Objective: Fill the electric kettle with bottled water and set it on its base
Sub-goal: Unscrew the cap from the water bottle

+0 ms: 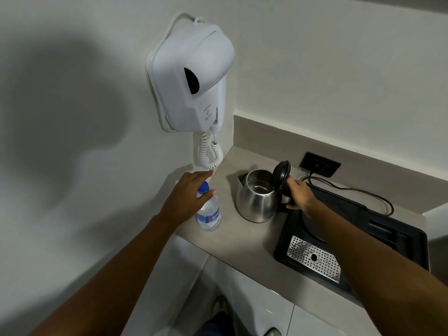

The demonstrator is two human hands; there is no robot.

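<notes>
A steel electric kettle (257, 204) stands on the grey counter (244, 251), just left of a black tray, with its black lid (281, 173) flipped up. My right hand (300, 197) is closed around the kettle's black handle. A clear water bottle (209, 214) with a blue cap and blue label stands upright near the counter's left end. My left hand (188, 197) is over the bottle's top with fingers spread, the thumb lying across its shoulder. The round kettle base (312, 229) sits in the tray, mostly hidden by my right forearm.
The black tray (392, 236) holds a perforated metal drip plate (315, 259). A black cord (363, 191) runs from the tray to a dark wall socket (320, 164). A white wall-mounted hair dryer (191, 76) hangs above the bottle, its coiled cord (209, 154) dangling close to my left hand.
</notes>
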